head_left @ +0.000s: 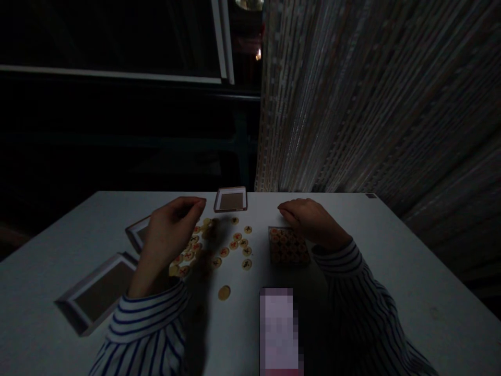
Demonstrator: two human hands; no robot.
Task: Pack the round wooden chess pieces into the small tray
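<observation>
Round wooden Chinese chess pieces [224, 252] with red and black characters lie scattered in the middle of the white table. My left hand [172, 224] is raised over the left side of this spread, thumb and fingertips pinched together. Whatever those fingers may hold is hidden. To the right stands a small square box [270, 250] with rows of pieces in it. Over its far right corner is my right hand [313, 219], its fingers pressed together and pointing left; I cannot make out anything in them. One blank-looking piece [224, 292] lies apart, nearer to me.
A shallow box lid [230, 210] lies at the table's far edge. Two open trays, a larger one [96, 292] and one behind it [135, 230], lie on the left. A phone with a blurred screen [278, 329] is near me. A string curtain [332, 94] hangs beyond the table.
</observation>
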